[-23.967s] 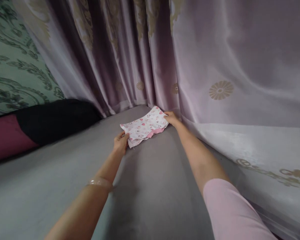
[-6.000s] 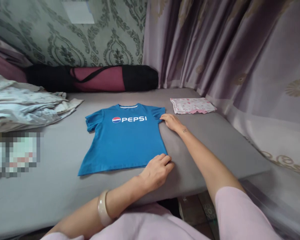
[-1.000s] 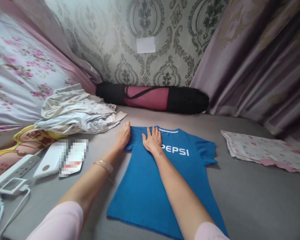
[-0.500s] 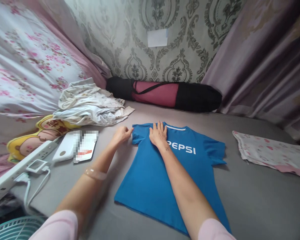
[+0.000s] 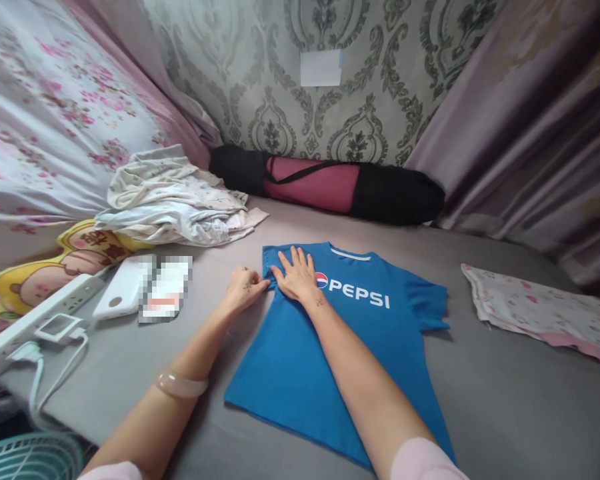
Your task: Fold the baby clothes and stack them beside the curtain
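Note:
A blue T-shirt (image 5: 380, 360) with white PEPSI lettering and a round logo lies spread out, front up, on the grey bed sheet. At the lower corner of its left-hand sleeve, my left hand (image 5: 245, 288) is closed in a pinch on the sleeve edge. Flat on the shirt near that sleeve's shoulder rests my right hand (image 5: 296, 275), fingers spread, palm down. The opposite sleeve lies loose, its hem slightly open.
Behind the shirt lies a long black and maroon bag (image 5: 310, 185). Crumpled light clothes (image 5: 175, 200) are piled at the left, near a yellow cushion (image 5: 40, 283), a white power strip (image 5: 75, 297), a white box-like device (image 5: 123, 287) and a blurred phone (image 5: 166, 290). A folded printed cloth (image 5: 540, 307) lies right.
My left hand has moved from the sleeve's upper edge down to its lower corner. My right hand has slid left from beside the collar toward the sleeve, uncovering the round logo.

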Demonstrator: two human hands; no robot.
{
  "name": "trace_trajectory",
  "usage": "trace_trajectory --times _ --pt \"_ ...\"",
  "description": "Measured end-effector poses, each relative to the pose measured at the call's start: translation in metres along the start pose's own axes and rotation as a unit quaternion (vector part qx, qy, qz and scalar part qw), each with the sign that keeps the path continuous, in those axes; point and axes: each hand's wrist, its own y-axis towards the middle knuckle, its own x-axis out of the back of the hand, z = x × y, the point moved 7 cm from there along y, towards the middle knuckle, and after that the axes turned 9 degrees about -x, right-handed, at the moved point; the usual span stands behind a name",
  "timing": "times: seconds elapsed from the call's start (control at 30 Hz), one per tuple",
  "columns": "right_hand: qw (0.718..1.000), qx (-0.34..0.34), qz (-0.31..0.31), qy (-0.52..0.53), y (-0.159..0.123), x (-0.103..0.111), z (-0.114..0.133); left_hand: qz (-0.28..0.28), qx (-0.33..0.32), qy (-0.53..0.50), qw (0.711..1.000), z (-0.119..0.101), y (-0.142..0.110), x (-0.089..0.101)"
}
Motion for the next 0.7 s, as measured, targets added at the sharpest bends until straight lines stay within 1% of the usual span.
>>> trace_trajectory --times 0.07,0.13,0.17,0.2,0.23,0.3,0.37,0.4,0.47,0.53,0.6,0.7 --pt "1.000 -0.001 0.003 0.002 0.000 0.001 0.000 0.010 -0.008 -0.005 1.000 0.005 0.000 -0.002" --pt "1.000 -0.001 0.007 0.011 -0.001 0.000 0.001 0.017 -0.033 -0.004 0.999 0.008 -0.001 -0.005" --pt "1.000 0.000 0.007 0.019 -0.001 0.000 0.001 0.009 -0.047 0.000 0.999 0.007 -0.002 -0.005" --pt "1.000 0.003 0.007 0.029 -0.002 0.000 0.001 -0.012 -0.060 0.009 0.998 0.006 -0.004 -0.004" --pt "0.999 0.007 0.006 0.042 -0.002 0.000 0.001 -0.040 -0.077 0.017 0.996 0.002 -0.006 -0.002" --pt "0.997 0.014 0.001 0.082 0.000 0.003 -0.001 -0.094 -0.129 0.020 0.987 -0.014 -0.010 0.002" --pt "0.990 0.006 -0.006 0.140 0.003 0.009 -0.007 -0.113 -0.204 0.006 0.972 -0.038 -0.016 0.000" --pt "0.986 -0.006 -0.007 0.168 0.006 0.013 -0.012 -0.109 -0.244 -0.002 0.964 -0.051 -0.020 -0.005" --pt "0.978 -0.033 -0.006 0.206 0.011 0.021 -0.022 -0.081 -0.314 -0.011 0.946 -0.073 -0.028 -0.020" --pt "0.976 -0.051 -0.007 0.214 0.015 0.031 -0.030 -0.051 -0.351 0.009 0.935 -0.082 -0.035 -0.039" --pt "0.977 -0.057 -0.015 0.203 0.015 0.043 -0.036 -0.033 -0.352 0.057 0.934 -0.081 -0.038 -0.055" --pt "0.983 -0.078 -0.038 0.163 0.007 0.063 -0.051 -0.024 -0.329 0.127 0.936 -0.072 -0.039 -0.066"
